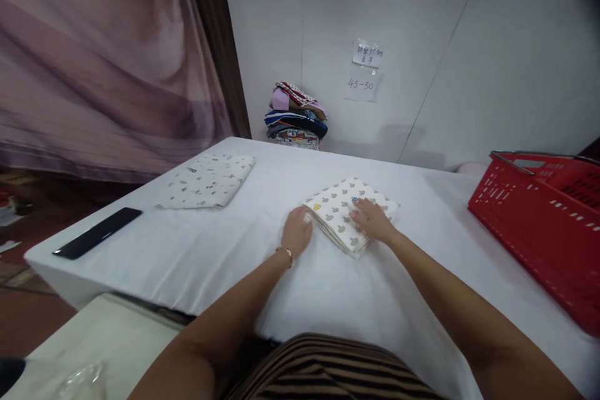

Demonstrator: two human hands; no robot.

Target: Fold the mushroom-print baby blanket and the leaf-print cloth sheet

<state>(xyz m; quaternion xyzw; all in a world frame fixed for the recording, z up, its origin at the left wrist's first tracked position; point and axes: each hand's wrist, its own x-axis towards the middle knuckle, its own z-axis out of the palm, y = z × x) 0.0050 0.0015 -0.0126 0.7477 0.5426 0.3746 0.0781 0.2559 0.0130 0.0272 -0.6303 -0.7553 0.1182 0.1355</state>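
A folded white cloth [344,209] with grey mushroom-like prints and a few coloured ones lies on the white-covered table in front of me. At its left corner, the fingers of my left hand [298,231] are curled against the layered edge; the fingertips are partly hidden. My right hand [372,220] rests on top of the cloth near its right side, fingers stretched out and palm down. Farther left on the table lies another white cloth [210,181] with small dark and grey prints, apart from both hands.
A red plastic basket [539,231] stands at the right of the table [262,181]. A black flat object [98,233] lies near the left edge. Behind the table is a stack of folded fabrics [297,115] against the wall. A pinkish curtain [103,69] hangs at left.
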